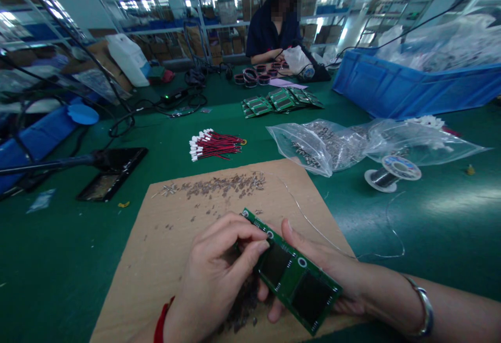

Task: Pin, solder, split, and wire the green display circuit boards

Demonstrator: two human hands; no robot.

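Note:
A green circuit board [287, 289] with two dark square areas is held tilted over a sheet of cardboard [135, 244]. My right hand [329, 264] supports it from beneath and along its right edge, fingers curled under. At the board's upper part, the thumb and forefinger of my left hand [219, 264] are pinched together by a ringed hole; whatever they pinch is too small to make out. Small metal parts and brown bits [223, 186] lie scattered along the far side of the cardboard. More dark bits [245, 306] lie below the board, partly hidden by my hands.
Red-black wires with white connectors [215, 144], stacked circuit boards [277, 102], a clear bag of metal parts [332, 144] and a solder spool [392, 173] lie beyond. A blue bin [415, 84] stands right, a soldering iron stand [113, 173] left. A co-worker [274, 24] sits opposite.

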